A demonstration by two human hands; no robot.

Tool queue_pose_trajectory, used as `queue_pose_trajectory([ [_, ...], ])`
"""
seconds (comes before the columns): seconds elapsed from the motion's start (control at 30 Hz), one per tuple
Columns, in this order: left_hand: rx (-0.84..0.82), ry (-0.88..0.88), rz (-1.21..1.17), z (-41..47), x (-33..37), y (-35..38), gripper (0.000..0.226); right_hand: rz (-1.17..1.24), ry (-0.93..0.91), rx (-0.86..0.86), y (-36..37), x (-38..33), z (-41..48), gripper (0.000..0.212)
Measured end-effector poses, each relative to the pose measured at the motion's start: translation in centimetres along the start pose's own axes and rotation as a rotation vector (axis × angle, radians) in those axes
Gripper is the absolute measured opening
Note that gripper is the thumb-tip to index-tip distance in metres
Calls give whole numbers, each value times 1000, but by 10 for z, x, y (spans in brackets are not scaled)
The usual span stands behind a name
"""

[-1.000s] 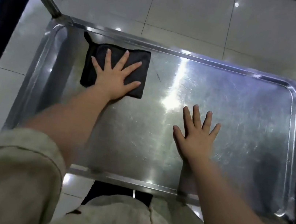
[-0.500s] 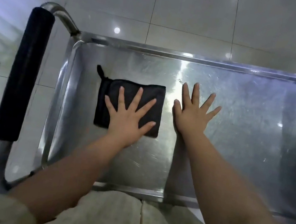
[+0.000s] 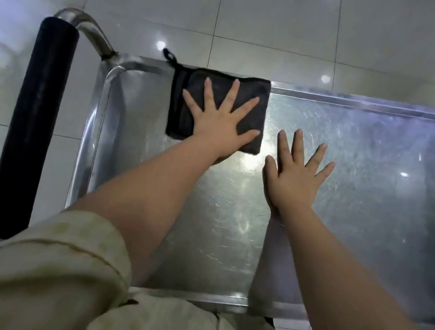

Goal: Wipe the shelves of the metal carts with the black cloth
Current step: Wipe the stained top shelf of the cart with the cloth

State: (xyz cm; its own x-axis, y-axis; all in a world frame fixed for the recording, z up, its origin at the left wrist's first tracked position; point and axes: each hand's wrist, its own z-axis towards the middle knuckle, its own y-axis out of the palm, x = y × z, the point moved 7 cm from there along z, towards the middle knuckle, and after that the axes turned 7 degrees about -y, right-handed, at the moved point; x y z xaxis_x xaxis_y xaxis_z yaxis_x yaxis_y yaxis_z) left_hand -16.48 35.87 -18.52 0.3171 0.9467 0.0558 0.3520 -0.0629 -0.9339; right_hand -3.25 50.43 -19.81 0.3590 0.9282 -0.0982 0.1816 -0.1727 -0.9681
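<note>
The top shelf of the metal cart (image 3: 366, 164) fills the middle of the head view, shiny and scratched. A folded black cloth (image 3: 191, 104) lies at the shelf's far edge, left of centre, its hanging loop sticking out over the rim. My left hand (image 3: 220, 125) presses flat on the cloth with fingers spread. My right hand (image 3: 294, 173) rests flat on the bare metal just right of the cloth, fingers spread, holding nothing.
The cart's push handle with a black foam grip (image 3: 31, 131) runs along the left side. A raised rim (image 3: 92, 146) borders the shelf. White glossy floor tiles (image 3: 287, 28) lie beyond the cart.
My left hand has pushed the cloth away from me to the shelf's far edge. My right hand has slid slightly back toward me and to the right of the cloth.
</note>
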Motion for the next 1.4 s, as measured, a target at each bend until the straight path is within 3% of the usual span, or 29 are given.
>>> queue_pose_trajectory([
  [0.13,51,54,21,-4,27,1,74,9,1,-1,-1,1,-2,59],
  [0.23,69,34,9,-9,4,4,73,20,6,-3,-1,0,-2,58],
  [0.43,64,-212,-60,-10,-120,-4,74,53,1,0,-3,-3,-3,58],
  [0.57,56,-311,-39,-10,-116,-4,74,65,8,11,-4,-2,-3,59],
  [0.83,47,-14,-10,-8,26,5,74,93,9,3,-5,4,1,60],
  [0.93,55,10,7,-10,4,3,75,84,8,-7,-4,5,0,60],
  [1.17,-7,-179,-3,-8,-140,-8,75,60,-5,-15,-6,-3,0,59],
  [1.27,-7,-150,17,-19,-145,-4,74,51,-11,-24,-6,-4,-1,60],
  [1.4,-3,-78,-4,-55,-95,10,75,50,-23,-42,-6,-3,-3,62],
])
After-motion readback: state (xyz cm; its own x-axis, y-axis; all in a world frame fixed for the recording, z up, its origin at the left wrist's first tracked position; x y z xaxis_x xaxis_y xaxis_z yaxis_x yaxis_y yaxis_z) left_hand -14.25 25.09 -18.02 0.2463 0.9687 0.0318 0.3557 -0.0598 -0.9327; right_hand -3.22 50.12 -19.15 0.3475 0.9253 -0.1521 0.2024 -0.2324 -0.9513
